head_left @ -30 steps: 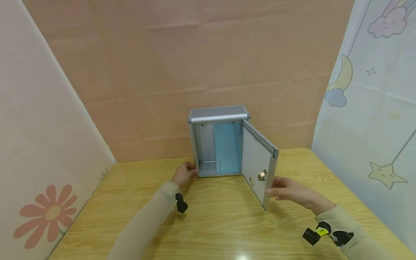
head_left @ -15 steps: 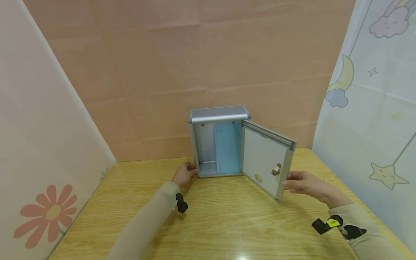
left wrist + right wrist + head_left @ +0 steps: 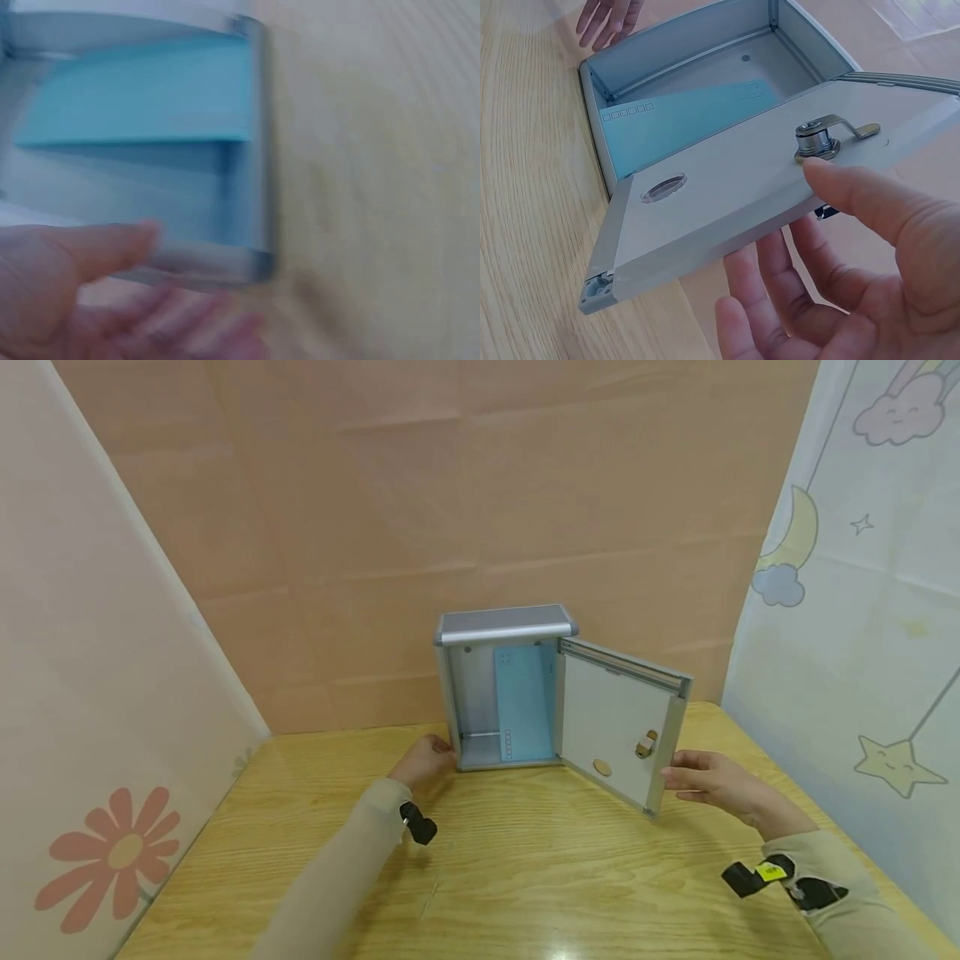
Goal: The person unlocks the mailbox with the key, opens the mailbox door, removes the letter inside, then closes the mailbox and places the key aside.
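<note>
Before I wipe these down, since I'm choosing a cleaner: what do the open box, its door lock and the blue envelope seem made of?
Box: probably metal, perhaps aluminium, satin silver; its top front edge shows a soft sheen.
Lock: metal, shiny, with bright highlights and some brassy tint.
Blue envelope: likely paper, matte; flat, with printed squares.

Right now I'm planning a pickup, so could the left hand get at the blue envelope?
Probably yes: the left hand is beside the box, the door stands open, and nothing visible blocks the blue envelope inside.
</note>
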Demonstrator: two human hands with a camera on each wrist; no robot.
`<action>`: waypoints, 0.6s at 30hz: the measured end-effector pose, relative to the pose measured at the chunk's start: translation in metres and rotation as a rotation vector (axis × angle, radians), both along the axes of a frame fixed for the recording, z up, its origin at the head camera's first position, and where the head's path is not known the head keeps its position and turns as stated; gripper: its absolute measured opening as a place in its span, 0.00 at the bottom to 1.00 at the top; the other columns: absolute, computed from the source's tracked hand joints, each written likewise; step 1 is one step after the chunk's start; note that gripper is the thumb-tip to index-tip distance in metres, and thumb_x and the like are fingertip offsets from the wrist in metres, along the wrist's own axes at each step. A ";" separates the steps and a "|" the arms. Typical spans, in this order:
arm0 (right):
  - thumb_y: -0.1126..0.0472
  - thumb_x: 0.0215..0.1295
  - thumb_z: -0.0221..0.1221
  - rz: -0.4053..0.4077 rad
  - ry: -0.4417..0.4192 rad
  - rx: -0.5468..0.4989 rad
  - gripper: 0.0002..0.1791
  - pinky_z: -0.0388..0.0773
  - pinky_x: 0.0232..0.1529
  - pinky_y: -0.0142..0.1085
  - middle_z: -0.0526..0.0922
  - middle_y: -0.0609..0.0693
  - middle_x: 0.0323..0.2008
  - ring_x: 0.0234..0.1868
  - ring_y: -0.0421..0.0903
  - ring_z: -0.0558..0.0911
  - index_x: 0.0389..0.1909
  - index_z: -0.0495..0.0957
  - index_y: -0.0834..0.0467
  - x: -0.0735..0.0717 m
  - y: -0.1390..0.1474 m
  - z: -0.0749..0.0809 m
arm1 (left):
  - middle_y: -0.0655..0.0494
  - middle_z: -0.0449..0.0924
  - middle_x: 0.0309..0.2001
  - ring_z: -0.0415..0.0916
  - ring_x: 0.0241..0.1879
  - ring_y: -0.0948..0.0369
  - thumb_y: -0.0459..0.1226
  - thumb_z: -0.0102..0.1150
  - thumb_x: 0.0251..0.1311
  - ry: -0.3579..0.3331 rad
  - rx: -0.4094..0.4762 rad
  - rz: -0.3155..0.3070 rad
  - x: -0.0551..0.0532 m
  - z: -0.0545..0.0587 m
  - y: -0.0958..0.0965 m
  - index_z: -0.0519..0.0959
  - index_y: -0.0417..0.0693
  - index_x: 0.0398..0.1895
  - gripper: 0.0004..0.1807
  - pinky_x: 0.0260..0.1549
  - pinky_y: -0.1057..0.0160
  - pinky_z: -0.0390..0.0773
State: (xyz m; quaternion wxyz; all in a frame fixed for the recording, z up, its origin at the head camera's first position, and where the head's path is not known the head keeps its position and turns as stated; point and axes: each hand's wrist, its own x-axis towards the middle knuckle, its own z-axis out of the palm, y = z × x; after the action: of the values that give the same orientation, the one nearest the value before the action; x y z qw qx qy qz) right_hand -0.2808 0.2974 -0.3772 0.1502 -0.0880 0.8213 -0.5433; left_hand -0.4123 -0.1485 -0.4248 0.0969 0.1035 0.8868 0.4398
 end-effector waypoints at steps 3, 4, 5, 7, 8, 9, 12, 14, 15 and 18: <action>0.55 0.74 0.51 -0.013 0.001 0.012 0.28 0.78 0.54 0.39 0.71 0.63 0.59 0.54 0.41 0.79 0.60 0.59 0.74 -0.001 -0.001 -0.001 | 0.56 0.74 0.29 0.70 0.26 0.61 0.38 0.57 0.65 -0.015 -0.092 -0.054 0.010 0.017 0.003 0.79 0.33 0.41 0.14 0.30 0.58 0.77; 0.55 0.74 0.51 -0.019 0.000 0.015 0.27 0.78 0.54 0.39 0.70 0.65 0.60 0.55 0.43 0.79 0.59 0.60 0.74 0.000 -0.001 0.000 | 0.58 0.73 0.29 0.71 0.26 0.60 0.39 0.57 0.65 -0.025 -0.098 -0.081 0.014 0.022 0.006 0.80 0.34 0.40 0.14 0.31 0.58 0.77; 0.55 0.74 0.50 -0.022 0.001 0.019 0.27 0.78 0.54 0.40 0.68 0.67 0.61 0.56 0.46 0.78 0.59 0.60 0.74 0.000 -0.001 0.000 | 0.57 0.74 0.29 0.73 0.28 0.58 0.39 0.57 0.66 -0.032 -0.093 -0.119 0.017 0.027 0.010 0.80 0.34 0.41 0.14 0.32 0.57 0.78; 0.54 0.74 0.50 -0.027 0.003 0.021 0.27 0.78 0.54 0.40 0.66 0.70 0.62 0.57 0.49 0.78 0.58 0.60 0.74 0.001 -0.001 -0.001 | 0.53 0.77 0.35 0.78 0.36 0.53 0.41 0.55 0.68 -0.045 -0.045 -0.185 0.023 0.034 0.020 0.78 0.36 0.46 0.15 0.40 0.53 0.80; 0.54 0.74 0.50 -0.031 0.002 0.021 0.26 0.78 0.54 0.40 0.65 0.71 0.62 0.57 0.49 0.78 0.58 0.60 0.73 0.001 -0.001 -0.001 | 0.50 0.79 0.41 0.78 0.42 0.49 0.41 0.55 0.68 -0.041 -0.009 -0.211 0.025 0.037 0.025 0.77 0.37 0.50 0.16 0.45 0.51 0.79; 0.54 0.74 0.50 -0.031 0.002 0.020 0.26 0.78 0.54 0.40 0.65 0.71 0.62 0.57 0.49 0.78 0.58 0.60 0.73 0.000 -0.001 -0.001 | 0.47 0.78 0.47 0.77 0.49 0.46 0.42 0.54 0.69 -0.046 0.036 -0.228 0.027 0.039 0.031 0.75 0.38 0.54 0.19 0.49 0.48 0.78; 0.54 0.74 0.50 -0.028 0.006 0.017 0.26 0.78 0.54 0.39 0.67 0.70 0.61 0.55 0.44 0.79 0.57 0.61 0.73 -0.001 0.000 -0.002 | 0.42 0.72 0.59 0.71 0.59 0.45 0.45 0.53 0.70 -0.007 0.091 -0.205 0.026 0.039 0.051 0.67 0.37 0.64 0.27 0.56 0.47 0.74; 0.55 0.74 0.51 -0.028 0.008 0.014 0.24 0.79 0.53 0.37 0.69 0.66 0.59 0.52 0.39 0.79 0.55 0.61 0.72 -0.002 0.000 -0.002 | 0.41 0.67 0.65 0.66 0.64 0.45 0.46 0.52 0.70 0.038 0.075 -0.149 0.022 0.038 0.064 0.61 0.38 0.69 0.31 0.59 0.47 0.71; 0.55 0.74 0.51 -0.026 0.008 0.011 0.24 0.79 0.53 0.37 0.71 0.64 0.58 0.51 0.37 0.79 0.55 0.61 0.72 -0.002 0.001 -0.002 | 0.40 0.63 0.69 0.63 0.67 0.45 0.46 0.51 0.71 0.049 0.066 -0.118 0.019 0.038 0.069 0.57 0.38 0.72 0.33 0.62 0.47 0.69; 0.55 0.74 0.51 -0.023 0.009 0.004 0.24 0.79 0.52 0.36 0.73 0.59 0.56 0.49 0.34 0.79 0.56 0.61 0.73 -0.002 0.001 -0.002 | 0.40 0.53 0.74 0.64 0.66 0.45 0.43 0.48 0.72 0.079 0.057 -0.043 0.007 0.034 0.084 0.48 0.39 0.75 0.36 0.63 0.46 0.67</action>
State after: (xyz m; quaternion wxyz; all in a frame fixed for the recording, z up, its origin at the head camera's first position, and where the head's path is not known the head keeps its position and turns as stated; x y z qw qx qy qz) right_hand -0.2829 0.2985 -0.3791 0.1406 -0.0805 0.8241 -0.5428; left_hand -0.4053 -0.0648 -0.3906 0.0680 0.1424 0.8747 0.4583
